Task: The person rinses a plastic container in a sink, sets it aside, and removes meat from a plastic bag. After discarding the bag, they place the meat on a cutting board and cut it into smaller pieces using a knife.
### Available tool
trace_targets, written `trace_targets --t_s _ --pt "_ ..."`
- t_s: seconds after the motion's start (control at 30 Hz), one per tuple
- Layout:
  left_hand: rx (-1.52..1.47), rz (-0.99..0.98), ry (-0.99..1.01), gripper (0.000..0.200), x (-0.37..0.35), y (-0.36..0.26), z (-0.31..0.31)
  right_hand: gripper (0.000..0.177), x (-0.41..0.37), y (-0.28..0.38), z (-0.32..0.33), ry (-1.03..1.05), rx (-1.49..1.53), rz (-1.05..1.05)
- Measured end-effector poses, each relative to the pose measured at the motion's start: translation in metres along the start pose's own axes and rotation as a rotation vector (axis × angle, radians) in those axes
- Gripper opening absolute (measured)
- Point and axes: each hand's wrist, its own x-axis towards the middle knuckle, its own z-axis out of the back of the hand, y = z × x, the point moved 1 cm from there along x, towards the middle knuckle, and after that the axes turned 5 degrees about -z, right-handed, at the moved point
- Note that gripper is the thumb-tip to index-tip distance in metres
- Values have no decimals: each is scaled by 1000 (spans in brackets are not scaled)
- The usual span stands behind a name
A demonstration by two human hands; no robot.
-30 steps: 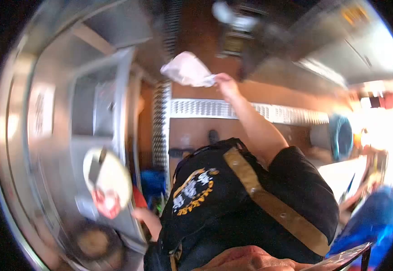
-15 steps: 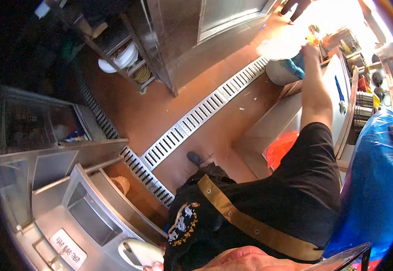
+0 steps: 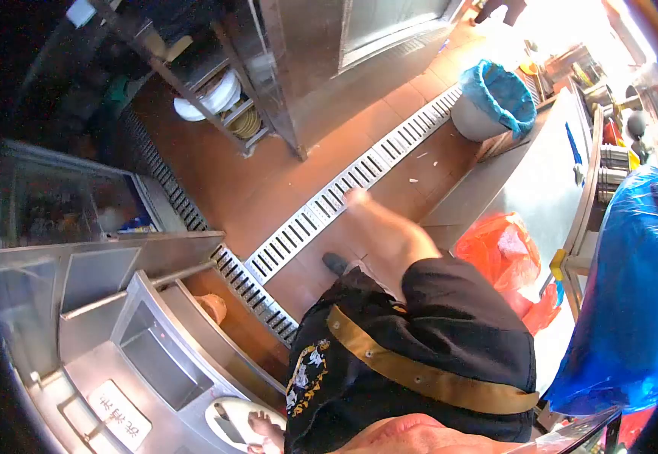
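My right hand point(image 3: 357, 198) is in mid-air above the floor drain grate point(image 3: 296, 227), forearm reaching forward from a black sleeve. Motion smears its fingers, and nothing can be made out in them. At the lower edge of the view, my left hand point(image 3: 267, 429) is on a white oval plate point(image 3: 242, 440), its fingers curled over the rim. A dark strip shows on the plate; part of the hand is cut off by my body. Ahead on the right stands a grey bin point(image 3: 474, 119) with a blue liner point(image 3: 507, 94) folded over its rim.
Steel counter point(image 3: 525, 181) runs along my right, with a red plastic bag point(image 3: 499, 250) and a large blue bag point(image 3: 624, 295) beside it. On my left are a steel unit point(image 3: 162, 363) and a rack with white plates point(image 3: 215, 98). Another person's legs point(image 3: 504, 9) show far ahead.
My right hand has drawn back from beside the bin toward my body, moving left over the drain. A white shape over the bin is gone. The plate stays with my left hand.
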Motion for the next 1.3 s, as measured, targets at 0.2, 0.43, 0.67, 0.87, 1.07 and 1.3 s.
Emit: trace_targets --t_s 0.2,0.43,0.67,0.87,1.07,1.3 --pt "-249 -254 -119 50 24 32 101 42 -252 251 -155 892 -394 993" --pt "523 -420 -605 81 -4 119 113 33 -373 325 -234 980 -49 1382" --pt "643 -198 -716 104 -35 120 110 43 -581 392 -292 929 -185 1867" --pt "682 -36 -646 92 -17 114 127 58 -651 414 -377 463 -413 2143" --pt "672 4 -746 89 -9 121 115 52 -665 438 -411 720 -799 2109" --pt "477 203 -812 98 1 88 107 38 -635 468 -402 1298 -570 1694"
